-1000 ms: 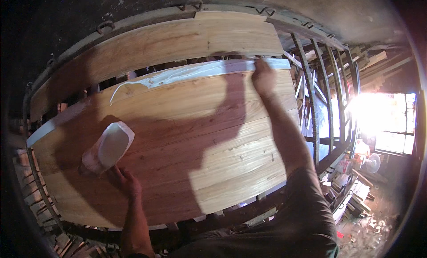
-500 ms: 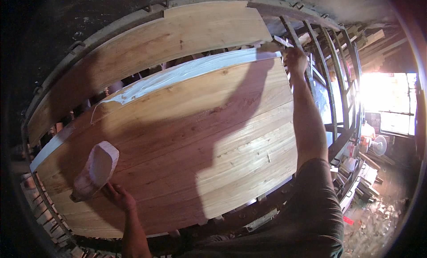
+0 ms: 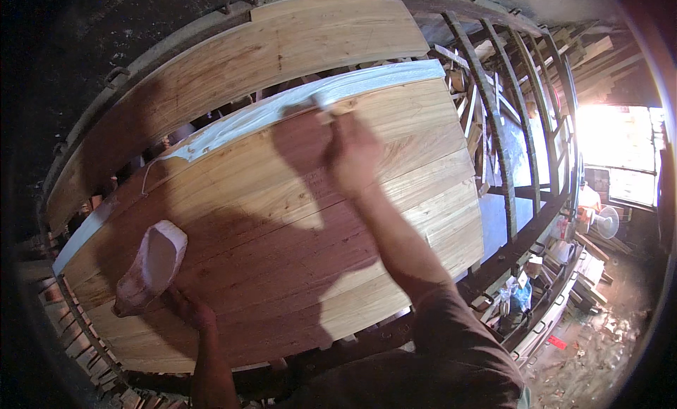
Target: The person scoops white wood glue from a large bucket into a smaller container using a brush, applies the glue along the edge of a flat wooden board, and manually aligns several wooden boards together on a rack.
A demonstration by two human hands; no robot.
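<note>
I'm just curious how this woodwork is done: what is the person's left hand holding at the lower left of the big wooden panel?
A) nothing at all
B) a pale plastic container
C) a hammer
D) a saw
B: the left hand grips a pale plastic container that rests on the wooden panel, while the right hand is up at the white strip of glue along the panel's far edge.

right hand [image 3: 352, 151]: blurred | its tool [image 3: 326, 106]: too blurred to identify
</note>
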